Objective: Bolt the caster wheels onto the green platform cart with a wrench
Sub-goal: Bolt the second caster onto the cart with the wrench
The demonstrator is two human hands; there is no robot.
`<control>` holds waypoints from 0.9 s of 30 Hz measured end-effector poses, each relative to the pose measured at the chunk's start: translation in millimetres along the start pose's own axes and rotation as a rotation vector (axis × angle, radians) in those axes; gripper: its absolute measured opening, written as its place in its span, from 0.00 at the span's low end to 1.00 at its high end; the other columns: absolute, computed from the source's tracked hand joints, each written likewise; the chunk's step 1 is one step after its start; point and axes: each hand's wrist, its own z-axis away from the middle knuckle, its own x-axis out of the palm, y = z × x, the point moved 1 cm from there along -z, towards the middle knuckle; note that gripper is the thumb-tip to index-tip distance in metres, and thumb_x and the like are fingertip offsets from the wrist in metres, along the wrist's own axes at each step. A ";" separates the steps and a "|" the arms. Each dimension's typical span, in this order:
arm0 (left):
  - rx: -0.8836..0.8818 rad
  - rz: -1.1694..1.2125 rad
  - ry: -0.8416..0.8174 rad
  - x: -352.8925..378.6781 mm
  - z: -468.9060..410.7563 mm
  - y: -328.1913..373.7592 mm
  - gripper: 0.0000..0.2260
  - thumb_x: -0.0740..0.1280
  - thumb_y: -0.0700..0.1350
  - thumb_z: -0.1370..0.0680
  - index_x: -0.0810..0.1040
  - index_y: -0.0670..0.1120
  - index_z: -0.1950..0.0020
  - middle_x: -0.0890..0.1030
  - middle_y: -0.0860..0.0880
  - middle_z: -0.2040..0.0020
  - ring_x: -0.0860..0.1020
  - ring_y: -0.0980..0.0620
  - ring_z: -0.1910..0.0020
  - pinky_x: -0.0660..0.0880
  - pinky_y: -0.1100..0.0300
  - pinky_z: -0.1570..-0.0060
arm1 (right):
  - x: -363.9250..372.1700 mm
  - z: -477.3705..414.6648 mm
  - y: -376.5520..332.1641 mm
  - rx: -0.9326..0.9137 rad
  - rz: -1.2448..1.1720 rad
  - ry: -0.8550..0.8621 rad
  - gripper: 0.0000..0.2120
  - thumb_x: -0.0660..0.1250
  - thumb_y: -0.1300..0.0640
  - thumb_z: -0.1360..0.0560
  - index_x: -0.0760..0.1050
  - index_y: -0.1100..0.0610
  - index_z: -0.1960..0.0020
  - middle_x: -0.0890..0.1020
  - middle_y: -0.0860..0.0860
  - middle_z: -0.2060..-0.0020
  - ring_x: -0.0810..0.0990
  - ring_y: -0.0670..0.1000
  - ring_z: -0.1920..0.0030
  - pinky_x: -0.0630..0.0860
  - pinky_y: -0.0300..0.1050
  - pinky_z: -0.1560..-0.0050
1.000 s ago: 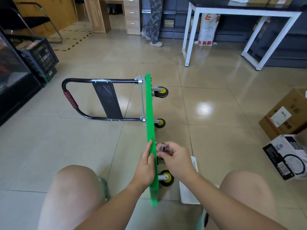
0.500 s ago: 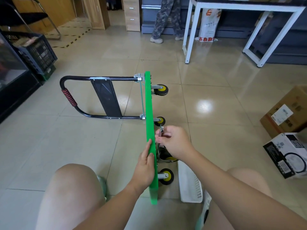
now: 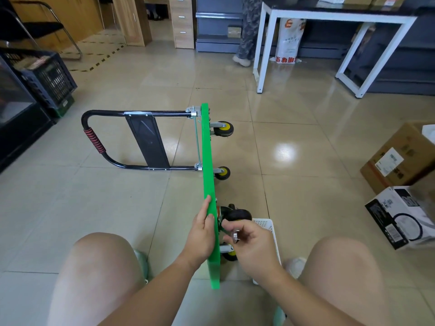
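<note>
Green cart (image 3: 208, 161), L hand (image 3: 202, 231) on edge, wrench (image 3: 236, 236) in R grip (image 3: 253, 248)

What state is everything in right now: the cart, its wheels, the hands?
green platform cart: tipped on its edge, handle unfolded
farthest caster wheel: mounted
black caster: at the underside, beside the wrench
wrench: pinched by the right hand
left hand: flat against the platform

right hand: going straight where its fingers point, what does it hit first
The right hand, gripping the wrench, points left: probably the green platform, by the black caster, though depth is unclear.
</note>
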 end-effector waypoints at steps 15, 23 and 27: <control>0.007 -0.051 0.008 -0.5 -0.2 -4.8 0.23 0.52 0.45 0.12 0.60 0.60 0.18 0.65 0.54 0.20 0.62 0.60 0.22 0.55 0.64 0.23 | 11.6 -91.6 -26.3 0.130 0.249 -0.128 0.09 0.72 0.66 0.26 0.80 0.52 0.55 0.86 0.46 0.57 0.85 0.44 0.51 0.80 0.49 0.42; -0.005 -0.052 0.006 -0.2 -0.2 -3.2 0.23 0.52 0.46 0.12 0.60 0.62 0.18 0.65 0.56 0.22 0.65 0.63 0.27 0.57 0.67 0.27 | 8.2 -106.0 -48.6 0.097 0.240 -0.159 0.06 0.73 0.65 0.26 0.81 0.55 0.53 0.86 0.49 0.56 0.85 0.46 0.53 0.83 0.45 0.48; 0.020 -0.063 -0.010 -0.9 0.0 -6.1 0.23 0.52 0.46 0.12 0.59 0.62 0.18 0.65 0.56 0.22 0.68 0.65 0.30 0.58 0.77 0.34 | -5.4 -69.0 -60.6 0.056 0.142 -0.095 0.08 0.72 0.71 0.28 0.81 0.60 0.55 0.86 0.48 0.60 0.85 0.41 0.57 0.79 0.34 0.51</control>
